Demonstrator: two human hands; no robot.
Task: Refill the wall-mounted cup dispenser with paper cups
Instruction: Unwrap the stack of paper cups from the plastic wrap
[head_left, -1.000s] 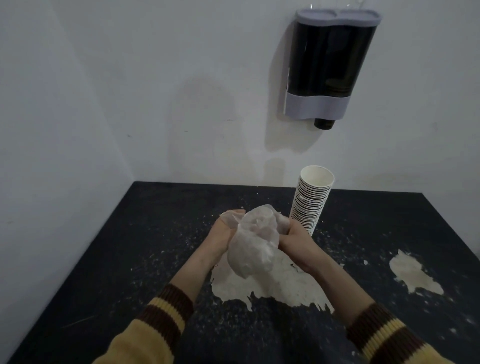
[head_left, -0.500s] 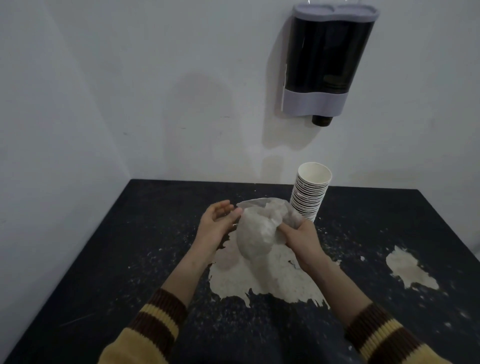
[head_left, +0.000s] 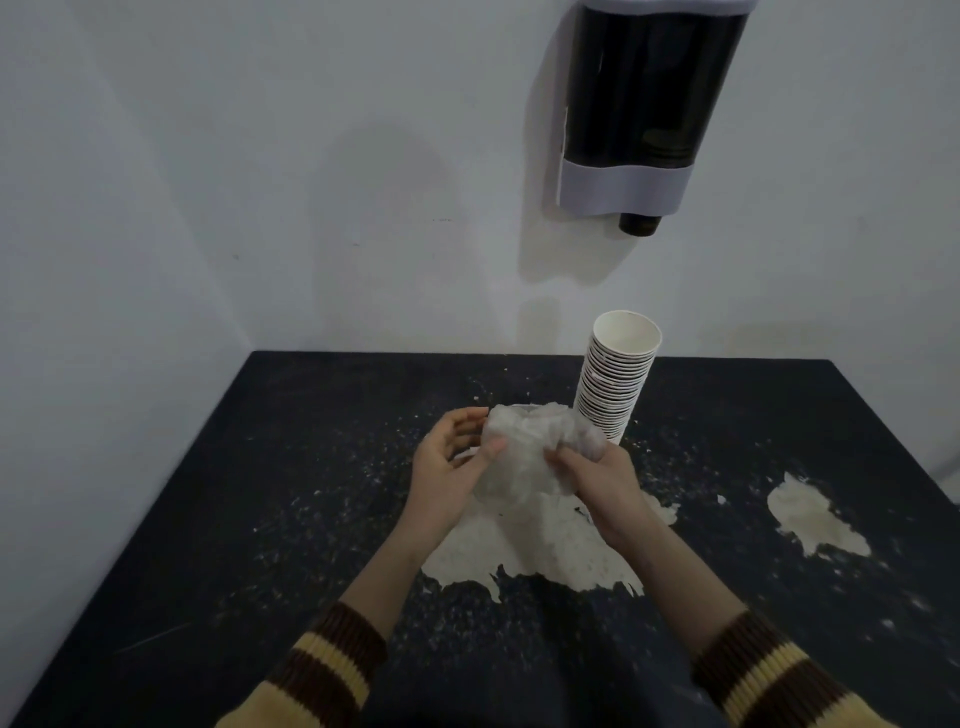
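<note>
A tall stack of white paper cups (head_left: 615, 387) stands upright on the black table (head_left: 260, 467), mouth up, just behind my hands. The dark, grey-trimmed cup dispenser (head_left: 644, 109) hangs on the wall above and a little right of the stack. Between my hands is a crumpled clear plastic wrapper (head_left: 524, 457). My left hand (head_left: 449, 467) presses its thumb and fingers against the wrapper's left side. My right hand (head_left: 602, 486) grips its right side, with plastic bunched over the fingers.
The tabletop is worn, with a large pale patch (head_left: 540, 551) under my hands and a smaller one (head_left: 810, 517) at the right. White walls meet in a corner at the back left. Striped sleeve cuffs (head_left: 332, 670) show at the bottom.
The wrapper was scrunched in both hands, then my left hand let go and opened; now it is back on the wrapper. The view has tilted slightly downward.
</note>
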